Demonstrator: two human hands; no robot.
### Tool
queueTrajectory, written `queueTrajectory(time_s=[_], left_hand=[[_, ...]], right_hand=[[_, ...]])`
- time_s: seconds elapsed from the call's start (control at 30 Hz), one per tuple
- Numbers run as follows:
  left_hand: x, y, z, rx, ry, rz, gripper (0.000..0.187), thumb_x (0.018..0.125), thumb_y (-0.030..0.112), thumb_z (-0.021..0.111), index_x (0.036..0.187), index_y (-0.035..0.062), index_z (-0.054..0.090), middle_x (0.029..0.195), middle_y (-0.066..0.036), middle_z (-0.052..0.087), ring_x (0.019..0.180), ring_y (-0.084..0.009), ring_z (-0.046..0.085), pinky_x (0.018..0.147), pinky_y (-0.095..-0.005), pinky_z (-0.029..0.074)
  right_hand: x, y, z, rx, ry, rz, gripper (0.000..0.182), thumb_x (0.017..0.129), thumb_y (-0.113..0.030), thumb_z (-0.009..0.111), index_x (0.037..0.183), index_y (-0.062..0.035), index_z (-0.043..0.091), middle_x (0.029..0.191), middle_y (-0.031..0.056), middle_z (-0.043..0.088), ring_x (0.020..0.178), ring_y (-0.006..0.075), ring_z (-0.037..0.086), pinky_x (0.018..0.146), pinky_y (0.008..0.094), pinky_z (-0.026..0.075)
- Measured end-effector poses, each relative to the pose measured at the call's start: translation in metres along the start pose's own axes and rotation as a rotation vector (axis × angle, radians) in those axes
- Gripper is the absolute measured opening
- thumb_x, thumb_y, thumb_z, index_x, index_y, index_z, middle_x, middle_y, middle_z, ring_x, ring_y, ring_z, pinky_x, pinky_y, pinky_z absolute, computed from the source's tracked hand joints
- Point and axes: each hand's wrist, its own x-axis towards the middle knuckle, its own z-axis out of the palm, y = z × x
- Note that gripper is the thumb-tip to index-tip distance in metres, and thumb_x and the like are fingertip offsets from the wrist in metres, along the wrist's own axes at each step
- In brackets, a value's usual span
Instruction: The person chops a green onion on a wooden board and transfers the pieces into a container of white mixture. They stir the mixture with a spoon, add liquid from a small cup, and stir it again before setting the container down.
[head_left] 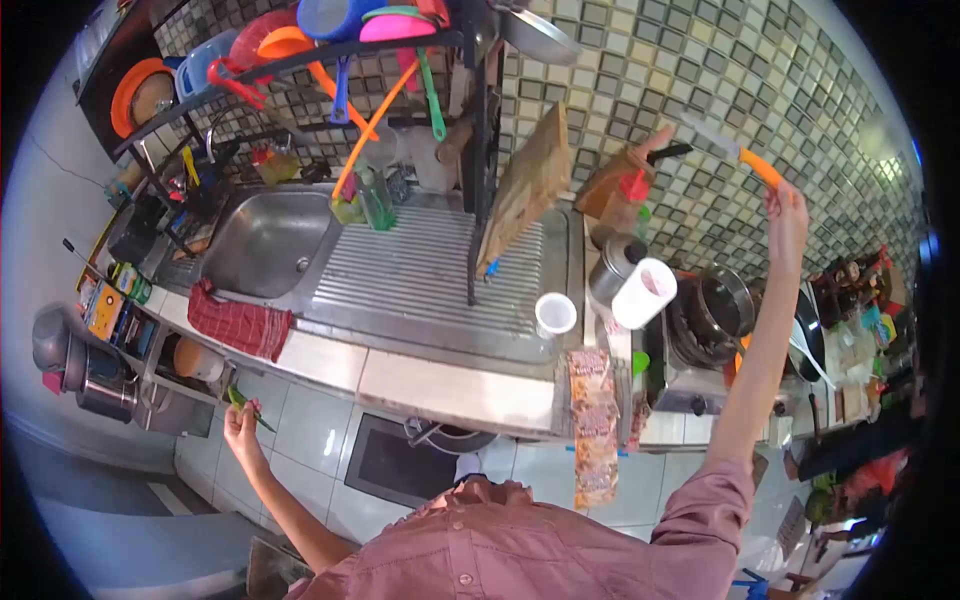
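Observation:
My right hand (787,212) is raised at the upper right, its fingers closed around the orange handle of a knife (758,168). The blade points up and left in front of the tiled wall. Low on the left, my left hand (241,428) pinches a thin green item (237,398), perhaps a chili, with something small and reddish beside it. That hand is out past the counter's front edge, over the floor.
A steel sink (270,240) with a red cloth (235,322) lies left. A wooden board (525,190) leans by the black rack. Right of it are a white cup (554,314), paper roll (645,293), hanging sachets (594,425) and a pot (725,300) on the stove.

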Motion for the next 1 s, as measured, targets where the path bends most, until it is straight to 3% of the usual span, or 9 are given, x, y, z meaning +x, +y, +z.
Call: queueTrajectory(time_s=[0.1, 0.2, 0.23, 0.3, 0.47, 0.53, 0.77, 0.83, 1.0], left_hand=[[-0.032, 0.006, -0.016, -0.006, -0.119, 0.099, 0.011, 0.089, 0.010, 0.057, 0.095, 0.0015, 0.054, 0.088, -0.009, 0.063, 0.079, -0.0098, 0.057, 0.077, -0.0223, 0.045], [-0.083, -0.021, -0.017, -0.040, -0.200, 0.036, 0.008, 0.089, 0.007, 0.055, 0.095, 0.0022, 0.053, 0.088, -0.008, 0.064, 0.080, -0.0120, 0.059, 0.075, -0.0243, 0.048], [-0.092, -0.036, -0.017, -0.034, -0.223, 0.015, 0.014, 0.089, 0.005, 0.054, 0.103, 0.0021, 0.052, 0.090, -0.009, 0.063, 0.081, -0.0130, 0.060, 0.075, -0.0250, 0.049], [-0.129, -0.035, -0.006, -0.081, -0.225, -0.019, 0.024, 0.090, 0.005, 0.053, 0.113, 0.0031, 0.048, 0.094, -0.010, 0.062, 0.080, -0.0131, 0.060, 0.074, -0.0252, 0.049], [-0.225, -0.004, 0.018, -0.129, -0.213, -0.174, 0.028, 0.091, 0.005, 0.046, 0.119, 0.0053, 0.045, 0.086, -0.003, 0.055, 0.070, -0.0081, 0.051, 0.072, -0.0236, 0.047], [-0.264, 0.010, 0.042, -0.087, -0.212, -0.260, 0.025, 0.091, 0.007, 0.041, 0.115, 0.0070, 0.047, 0.076, 0.003, 0.045, 0.063, -0.0047, 0.039, 0.064, -0.0209, 0.042], [-0.434, 0.048, 0.170, 0.088, -0.516, -0.190, 0.015, 0.096, 0.021, 0.043, 0.091, 0.0080, 0.049, 0.069, 0.004, 0.038, 0.059, -0.0041, 0.032, 0.054, -0.0198, 0.028], [-0.487, 0.041, 0.213, 0.085, -0.725, -0.064, 0.025, 0.097, 0.030, 0.042, 0.095, 0.0081, 0.055, 0.067, 0.004, 0.039, 0.058, -0.0037, 0.033, 0.053, -0.0195, 0.027], [-0.638, 0.052, 0.339, 0.064, -0.901, -0.133, 0.019, 0.093, 0.018, 0.051, 0.100, 0.0031, 0.060, 0.073, 0.003, 0.054, 0.061, -0.0037, 0.041, 0.055, -0.0185, 0.031]], right_hand=[[-0.141, -0.060, 0.041, 0.555, 0.108, 0.270, 0.018, 0.090, -0.008, 0.053, 0.103, 0.0024, 0.049, 0.096, 0.0132, 0.055, 0.079, 0.0193, 0.057, 0.074, 0.0290, 0.052], [-0.247, -0.055, 0.050, 0.731, -0.356, 0.604, 0.039, 0.083, -0.012, 0.061, 0.117, 0.0007, 0.047, 0.098, 0.0102, 0.056, 0.087, 0.0173, 0.057, 0.079, 0.0287, 0.051], [-0.296, -0.076, 0.077, 0.652, -0.232, 0.634, 0.041, 0.082, -0.010, 0.063, 0.118, 0.0003, 0.046, 0.099, 0.0096, 0.058, 0.085, 0.0181, 0.058, 0.079, 0.0310, 0.051], [-0.358, -0.084, 0.086, 0.762, -0.494, 0.867, 0.037, 0.083, -0.001, 0.057, 0.118, -0.0016, 0.044, 0.107, 0.0134, 0.057, 0.097, 0.0280, 0.060, 0.089, 0.0433, 0.049], [-0.431, -0.146, 0.068, 0.794, -0.599, 0.888, 0.052, 0.084, 0.002, 0.056, 0.127, -0.0045, 0.028, 0.105, 0.0165, 0.057, 0.100, 0.0306, 0.059, 0.087, 0.0419, 0.048], [-0.442, -0.152, 0.033, 0.691, -0.692, 0.805, 0.055, 0.082, 0.004, 0.056, 0.126, -0.0070, 0.025, 0.104, 0.0157, 0.058, 0.100, 0.0299, 0.060, 0.087, 0.0409, 0.048], [-0.473, -0.144, -0.176, 0.282, -0.750, 0.734, 0.045, 0.082, 0.004, 0.054, 0.120, -0.0023, 0.032, 0.102, 0.0120, 0.058, 0.092, 0.0194, 0.061, 0.084, 0.0317, 0.049], [-0.480, -0.144, -0.251, 0.263, -0.657, 0.730, 0.037, 0.082, 0.004, 0.052, 0.114, -0.0018, 0.035, 0.097, 0.0099, 0.059, 0.088, 0.0164, 0.060, 0.080, 0.0297, 0.050], [-0.487, -0.147, -0.434, 0.112, -0.378, 0.869, 0.030, 0.083, 0.005, 0.049, 0.108, -0.0052, 0.037, 0.082, 0.0076, 0.059, 0.078, 0.0148, 0.059, 0.070, 0.0276, 0.047]])
